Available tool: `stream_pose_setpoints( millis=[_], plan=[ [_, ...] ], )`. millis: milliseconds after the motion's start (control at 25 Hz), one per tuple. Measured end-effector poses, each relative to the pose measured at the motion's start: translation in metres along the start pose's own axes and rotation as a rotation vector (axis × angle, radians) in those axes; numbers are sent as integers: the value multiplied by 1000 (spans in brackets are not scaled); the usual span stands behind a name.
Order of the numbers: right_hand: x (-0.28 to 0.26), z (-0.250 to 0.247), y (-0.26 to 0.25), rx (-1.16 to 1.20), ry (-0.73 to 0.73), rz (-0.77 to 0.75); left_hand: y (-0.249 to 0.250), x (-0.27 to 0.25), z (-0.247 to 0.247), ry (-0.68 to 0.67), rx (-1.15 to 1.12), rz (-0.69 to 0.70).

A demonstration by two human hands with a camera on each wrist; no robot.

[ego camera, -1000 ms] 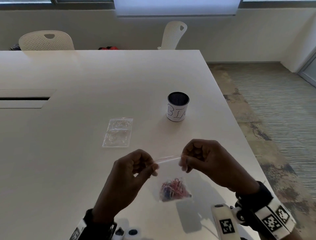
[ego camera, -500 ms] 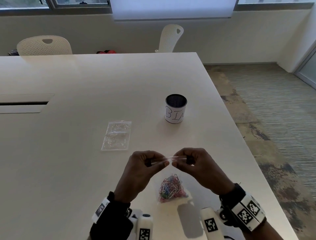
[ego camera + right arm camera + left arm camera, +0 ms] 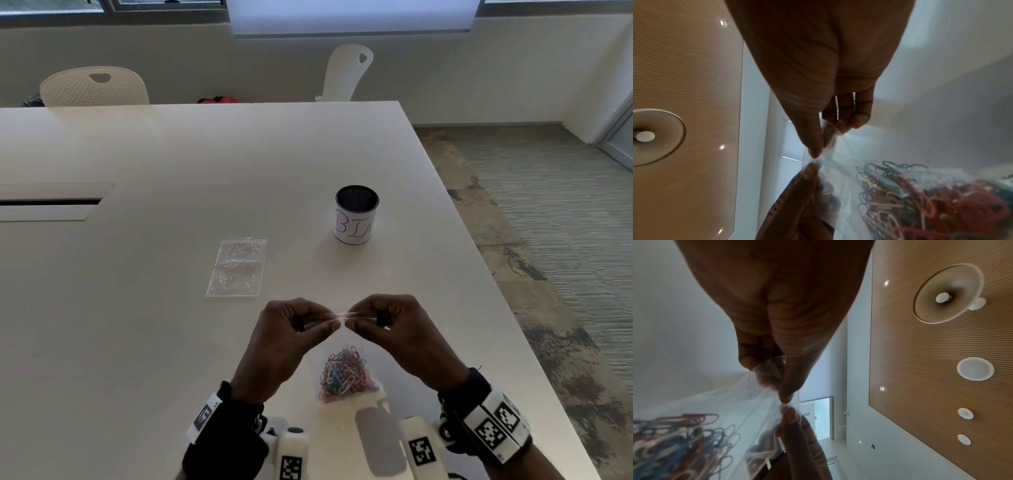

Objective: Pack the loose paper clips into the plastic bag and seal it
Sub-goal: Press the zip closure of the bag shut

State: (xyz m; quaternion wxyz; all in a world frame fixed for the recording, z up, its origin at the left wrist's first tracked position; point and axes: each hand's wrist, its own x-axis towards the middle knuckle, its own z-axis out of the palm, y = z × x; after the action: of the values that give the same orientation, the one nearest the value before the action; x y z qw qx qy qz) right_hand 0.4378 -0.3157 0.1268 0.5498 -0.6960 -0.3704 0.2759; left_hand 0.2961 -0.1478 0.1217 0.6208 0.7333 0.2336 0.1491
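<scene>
- I have the zip-top plastic bag hanging above the white table, coloured paper clips heaped in its bottom.
- My left hand and right hand both pinch its top strip, thumbs nearly touching.
- I'd press outward along the strip, both sides.
- Whether the seal has caught, I cannot tell.

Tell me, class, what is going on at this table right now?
A person holds a clear plastic bag above the white table, the left hand and right hand each pinching its top edge near the middle. Coloured paper clips sit bunched at the bottom. A second bag and a labelled mesh cup lie untouched further back.
</scene>
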Motion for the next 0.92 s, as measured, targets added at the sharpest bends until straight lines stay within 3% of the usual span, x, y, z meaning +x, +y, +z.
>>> stream_pose_setpoints(
  millis=[360,920],
  plan=[
    [-6,-1,-2,-71,-4,-35,1,-6,-4,-41,18,29],
    [-6,12,5,-85,91,-127,0,-10,11,21,-14,54]
  ],
)
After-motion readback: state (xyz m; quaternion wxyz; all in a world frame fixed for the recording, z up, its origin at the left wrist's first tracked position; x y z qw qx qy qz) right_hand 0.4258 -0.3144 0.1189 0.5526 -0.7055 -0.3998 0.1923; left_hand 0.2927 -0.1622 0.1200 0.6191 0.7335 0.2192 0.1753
